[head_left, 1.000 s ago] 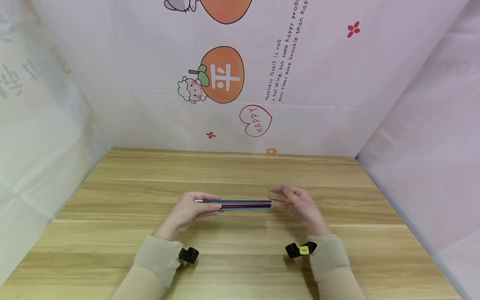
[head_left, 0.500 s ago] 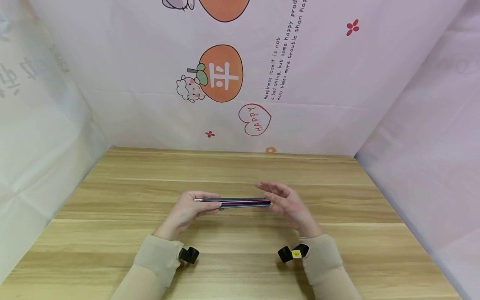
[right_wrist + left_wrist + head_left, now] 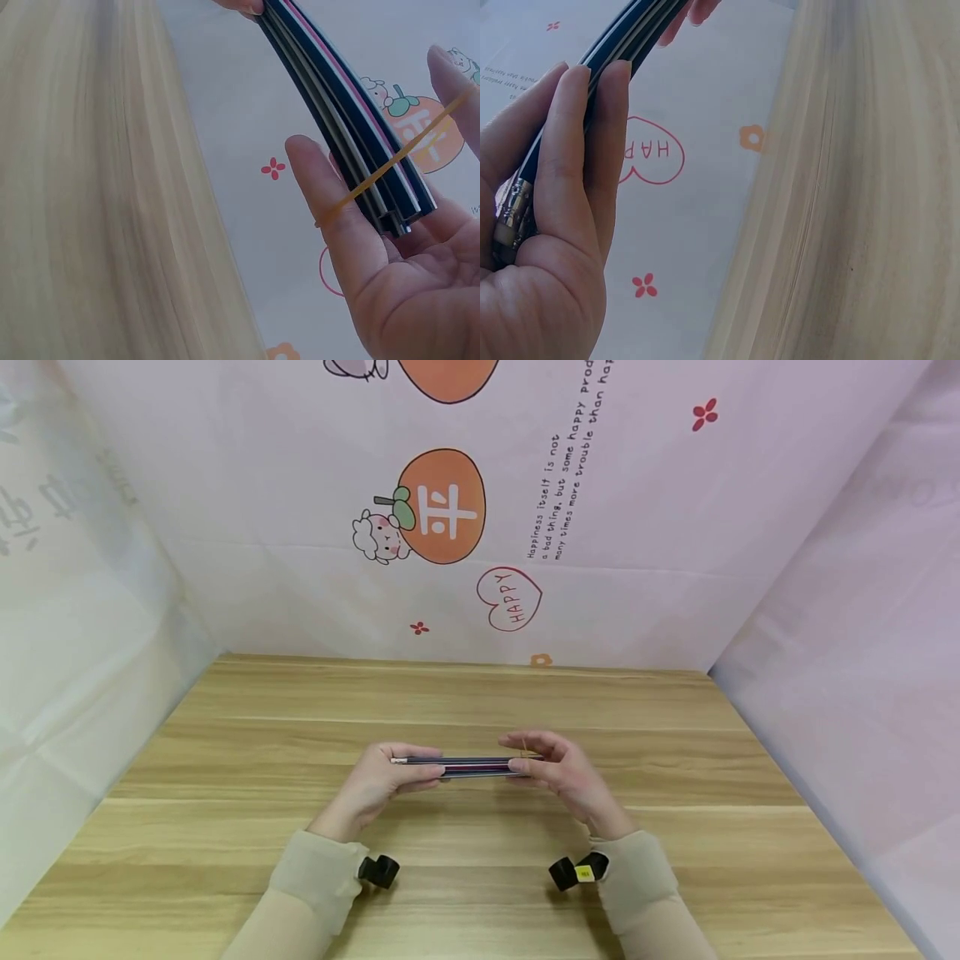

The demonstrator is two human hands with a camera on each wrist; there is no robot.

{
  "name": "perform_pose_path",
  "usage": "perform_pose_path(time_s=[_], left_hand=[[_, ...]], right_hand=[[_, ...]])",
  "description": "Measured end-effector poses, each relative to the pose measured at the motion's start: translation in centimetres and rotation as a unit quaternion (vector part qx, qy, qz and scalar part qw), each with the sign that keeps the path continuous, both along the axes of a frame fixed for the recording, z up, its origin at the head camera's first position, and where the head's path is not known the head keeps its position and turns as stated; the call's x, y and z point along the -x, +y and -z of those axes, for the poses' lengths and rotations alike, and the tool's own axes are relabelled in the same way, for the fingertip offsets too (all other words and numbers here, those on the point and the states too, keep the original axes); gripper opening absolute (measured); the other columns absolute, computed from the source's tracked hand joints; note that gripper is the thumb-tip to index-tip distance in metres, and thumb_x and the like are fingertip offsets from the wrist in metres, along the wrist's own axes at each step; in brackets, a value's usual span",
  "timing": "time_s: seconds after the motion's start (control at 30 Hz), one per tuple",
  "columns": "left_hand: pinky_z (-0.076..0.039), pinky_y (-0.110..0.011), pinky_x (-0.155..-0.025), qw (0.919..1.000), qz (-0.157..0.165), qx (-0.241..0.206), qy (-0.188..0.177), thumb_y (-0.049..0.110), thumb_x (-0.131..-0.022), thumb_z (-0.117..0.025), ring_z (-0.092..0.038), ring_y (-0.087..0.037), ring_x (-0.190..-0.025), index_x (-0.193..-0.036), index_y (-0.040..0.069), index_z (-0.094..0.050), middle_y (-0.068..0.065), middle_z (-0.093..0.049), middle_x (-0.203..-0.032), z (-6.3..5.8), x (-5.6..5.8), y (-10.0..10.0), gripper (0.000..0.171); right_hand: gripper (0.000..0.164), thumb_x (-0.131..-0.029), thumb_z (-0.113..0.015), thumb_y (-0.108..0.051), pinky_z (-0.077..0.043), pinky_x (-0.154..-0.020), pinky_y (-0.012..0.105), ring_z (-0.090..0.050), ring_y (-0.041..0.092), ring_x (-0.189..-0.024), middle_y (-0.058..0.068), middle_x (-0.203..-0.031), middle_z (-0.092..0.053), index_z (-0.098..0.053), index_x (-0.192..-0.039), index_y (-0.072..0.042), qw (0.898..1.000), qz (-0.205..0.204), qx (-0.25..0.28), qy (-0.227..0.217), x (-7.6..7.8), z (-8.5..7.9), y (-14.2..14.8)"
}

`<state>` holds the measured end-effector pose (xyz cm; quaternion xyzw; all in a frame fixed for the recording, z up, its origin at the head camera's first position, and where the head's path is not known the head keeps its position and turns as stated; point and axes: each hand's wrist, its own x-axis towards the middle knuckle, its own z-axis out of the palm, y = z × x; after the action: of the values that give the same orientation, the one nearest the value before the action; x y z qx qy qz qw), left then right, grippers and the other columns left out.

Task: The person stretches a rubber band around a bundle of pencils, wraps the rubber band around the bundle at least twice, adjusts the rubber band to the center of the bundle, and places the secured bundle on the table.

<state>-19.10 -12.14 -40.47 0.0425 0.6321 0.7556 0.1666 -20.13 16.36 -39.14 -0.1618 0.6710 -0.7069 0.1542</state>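
In the head view, a bundle of dark pencils [image 3: 476, 767] lies level above the table between both hands. My left hand [image 3: 375, 785] grips it near the left end, thumb in front and fingers behind; a metal eraser end [image 3: 514, 206] shows in the left wrist view. At the other end is my right hand [image 3: 570, 777], thumb and fingers spread around the pencil ends. A thin orange rubber band [image 3: 405, 153] is stretched between these spread fingers and crosses the pencils. One pencil has a pink stripe. Part of the band is hidden behind the pencils.
Below the hands is a wood-grain table [image 3: 465, 877]. A white printed sheet [image 3: 637, 527] stands behind it, with more white sheeting [image 3: 862, 652] along the sides. Each wrist carries a small black camera [image 3: 378, 871] on a beige cuff [image 3: 315, 877].
My right hand has moved left, bringing the rubber band from beyond the pencil ends to over them. The left hand keeps its grip and stays nearly still.
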Motion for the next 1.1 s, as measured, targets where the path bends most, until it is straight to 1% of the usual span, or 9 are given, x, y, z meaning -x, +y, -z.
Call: perform_pose_path(time_s=[0.23,0.37,0.43,0.57,0.73,0.8,1.0,1.03,1.1], left_hand=[[-0.061,-0.029,-0.086,0.9999,-0.01,-0.011,-0.007,-0.001,-0.084,-0.075,-0.074,-0.017,-0.089,-0.126,-0.017,-0.057,-0.022,-0.069,-0.115,-0.1,0.0,0.1,0.049],[-0.061,-0.028,-0.086,0.9997,-0.015,-0.015,-0.008,-0.002,-0.085,-0.074,-0.074,-0.016,-0.089,-0.127,-0.017,-0.056,-0.023,-0.069,-0.114,-0.2,0.0,0.1,0.048],[-0.061,-0.028,-0.085,0.9997,-0.014,-0.02,-0.007,-0.003,-0.085,-0.074,-0.074,-0.017,-0.089,-0.126,-0.017,-0.057,-0.021,-0.071,-0.112,-0.2,0.0,0.1,0.047],[-0.061,-0.027,-0.085,0.9995,-0.013,-0.029,-0.003,-0.004,-0.084,-0.074,-0.074,-0.018,-0.089,-0.124,-0.018,-0.058,-0.019,-0.072,-0.109,-0.2,0.0,0.2,0.045],[-0.061,-0.027,-0.085,0.9994,-0.016,-0.03,-0.006,-0.003,-0.084,-0.075,-0.074,-0.021,-0.091,-0.123,-0.017,-0.059,-0.02,-0.072,-0.109,-0.3,-0.1,0.2,0.045],[-0.061,-0.027,-0.085,0.9994,-0.015,-0.03,-0.005,-0.002,-0.084,-0.074,-0.074,-0.023,-0.093,-0.123,-0.017,-0.059,-0.021,-0.071,-0.111,-0.4,-0.2,0.2,0.044],[-0.061,-0.026,-0.085,0.9991,-0.01,-0.041,-0.001,-0.003,-0.087,-0.072,-0.074,-0.021,-0.092,-0.125,-0.019,-0.057,-0.026,-0.067,-0.117,-0.5,-0.3,0.3,0.044],[-0.061,-0.026,-0.085,0.999,-0.01,-0.044,-0.001,-0.003,-0.087,-0.071,-0.074,-0.02,-0.091,-0.125,-0.019,-0.056,-0.026,-0.067,-0.117,-0.5,-0.3,0.4,0.043],[-0.061,-0.025,-0.085,0.9987,-0.009,-0.05,-0.002,-0.004,-0.088,-0.07,-0.074,-0.02,-0.09,-0.125,-0.02,-0.056,-0.026,-0.066,-0.117,-0.5,-0.4,0.4,0.042]], right_hand=[[0.058,-0.087,-0.073,-0.002,-0.058,-0.095,0.045,-0.07,0.017,-0.099,0.025,-0.133,-0.056,-0.045,-0.136,0.015,1.0,-0.003,-0.018,-0.008,0.1,0.2,0.1],[0.06,-0.087,-0.073,-0.002,-0.058,-0.096,0.046,-0.071,0.019,-0.097,0.035,-0.134,-0.05,-0.045,-0.137,0.014,0.999,0.0,-0.035,-0.015,0.2,0.3,0.2],[0.059,-0.087,-0.073,-0.002,-0.057,-0.097,0.048,-0.071,0.021,-0.098,0.036,-0.133,-0.05,-0.046,-0.137,0.013,0.999,0.002,-0.041,-0.017,0.2,0.4,0.2],[0.057,-0.086,-0.073,-0.002,-0.057,-0.098,0.046,-0.07,0.019,-0.097,0.03,-0.128,-0.055,-0.048,-0.135,0.013,0.999,0.014,-0.049,-0.017,0.2,0.5,0.0],[0.053,-0.083,-0.076,-0.002,-0.059,-0.087,0.028,-0.066,0.011,-0.092,0.009,-0.11,-0.066,-0.053,-0.129,0.013,0.997,0.041,-0.068,-0.014,0.1,0.8,-0.3],[0.051,-0.082,-0.075,-0.001,-0.057,-0.084,0.025,-0.065,0.01,-0.091,0.003,-0.104,-0.069,-0.054,-0.127,0.014,0.996,0.049,-0.075,-0.009,0.1,0.9,-0.5],[0.045,-0.082,-0.07,0.007,-0.056,-0.085,0.022,-0.065,0.008,-0.092,0.005,-0.102,-0.071,-0.054,-0.121,0.021,0.996,0.071,-0.058,0.009,0.2,1.4,-1.0],[0.043,-0.081,-0.069,0.008,-0.056,-0.084,0.021,-0.065,0.008,-0.091,0.004,-0.1,-0.072,-0.055,-0.119,0.022,0.996,0.077,-0.048,0.011,0.2,1.6,-1.1],[0.034,-0.081,-0.068,0.009,-0.056,-0.082,0.02,-0.065,0.006,-0.088,-0.001,-0.095,-0.072,-0.06,-0.113,0.019,0.995,0.089,-0.027,0.017,0.1,1.9,-1.2]])
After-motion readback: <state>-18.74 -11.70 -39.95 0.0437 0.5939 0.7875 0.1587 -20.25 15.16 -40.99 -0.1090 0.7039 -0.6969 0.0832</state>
